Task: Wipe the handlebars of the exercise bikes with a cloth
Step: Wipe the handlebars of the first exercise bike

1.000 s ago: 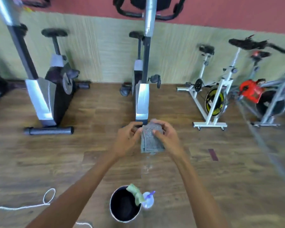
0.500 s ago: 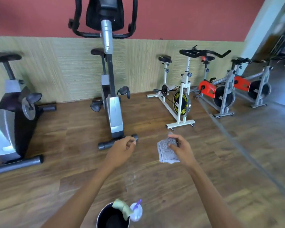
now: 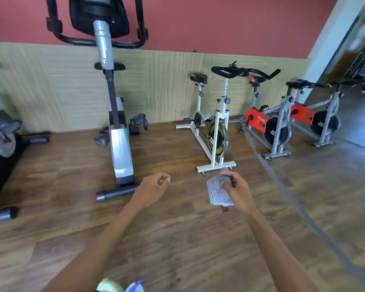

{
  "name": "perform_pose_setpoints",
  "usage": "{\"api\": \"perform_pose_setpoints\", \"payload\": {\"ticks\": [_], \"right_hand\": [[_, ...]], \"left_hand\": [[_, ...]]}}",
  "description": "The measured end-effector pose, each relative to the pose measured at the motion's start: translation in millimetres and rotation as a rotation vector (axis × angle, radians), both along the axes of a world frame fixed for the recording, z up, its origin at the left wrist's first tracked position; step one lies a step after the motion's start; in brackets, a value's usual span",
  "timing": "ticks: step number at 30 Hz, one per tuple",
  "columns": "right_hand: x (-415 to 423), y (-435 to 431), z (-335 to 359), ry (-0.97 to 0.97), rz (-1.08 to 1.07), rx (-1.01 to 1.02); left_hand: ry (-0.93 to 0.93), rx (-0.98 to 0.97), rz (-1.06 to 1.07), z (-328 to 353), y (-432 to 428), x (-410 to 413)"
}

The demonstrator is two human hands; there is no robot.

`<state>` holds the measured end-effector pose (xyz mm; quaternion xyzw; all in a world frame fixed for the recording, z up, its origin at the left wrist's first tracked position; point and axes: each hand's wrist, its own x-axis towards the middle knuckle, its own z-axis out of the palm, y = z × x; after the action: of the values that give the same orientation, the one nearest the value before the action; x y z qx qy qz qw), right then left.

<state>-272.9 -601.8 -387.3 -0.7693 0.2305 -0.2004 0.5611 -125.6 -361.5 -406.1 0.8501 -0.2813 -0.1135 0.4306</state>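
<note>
Right hand (image 3: 239, 191) grips the folded grey cloth (image 3: 217, 191); left hand (image 3: 154, 189) loosely curled, holding nothing

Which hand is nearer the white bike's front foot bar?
Right. The right hand, holding the grey cloth, is just short of that foot bar; the left hand lies farther left.
</note>
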Motion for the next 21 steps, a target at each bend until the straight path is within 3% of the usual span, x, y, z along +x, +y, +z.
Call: {"api": "perform_pose_setpoints", "payload": {"ticks": [7,21], "right_hand": [[70,-74,-9,0.000,-0.026,0.053],[319,-236,8,-0.016,-0.111,0.002]], "left_hand": [[0.055,0.007,-0.009,-8,-96,68],[0.068,-0.084,-0.088,0,-276,317]]}}
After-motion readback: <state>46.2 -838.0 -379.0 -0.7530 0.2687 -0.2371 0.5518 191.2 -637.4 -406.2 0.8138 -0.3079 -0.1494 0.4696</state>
